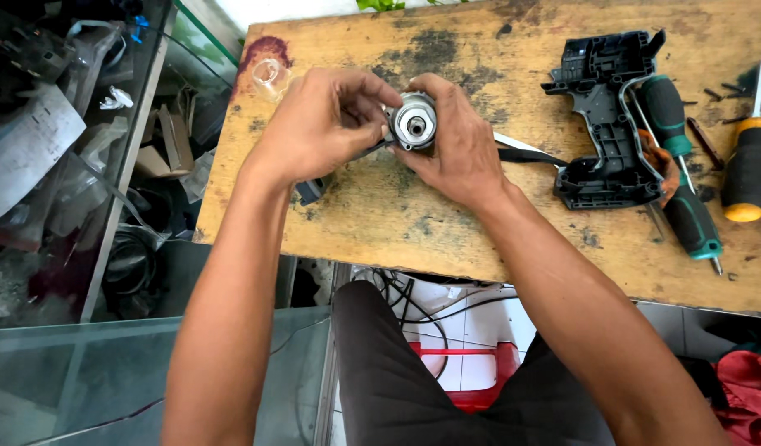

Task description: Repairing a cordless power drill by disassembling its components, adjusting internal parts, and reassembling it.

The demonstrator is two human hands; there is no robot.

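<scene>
Both hands meet over the middle of a stained wooden board (380, 223). My right hand (459, 149) is wrapped around a round silver metal drill part (413, 122), its open end facing the camera. My left hand (318, 128) pinches at the left side of that same part with fingertips. A dark wire or strap runs out from under the hands toward the right. A small dark piece (309, 192) pokes out below my left wrist.
An opened black plastic tool housing (608, 124) lies at the right, with green-handled pliers (678, 173), a yellow-and-black screwdriver (748, 169) and loose screws beside it. A clear plastic bit (269, 76) lies at the board's far left. Cluttered shelves stand left; a red stool (480, 372) is below.
</scene>
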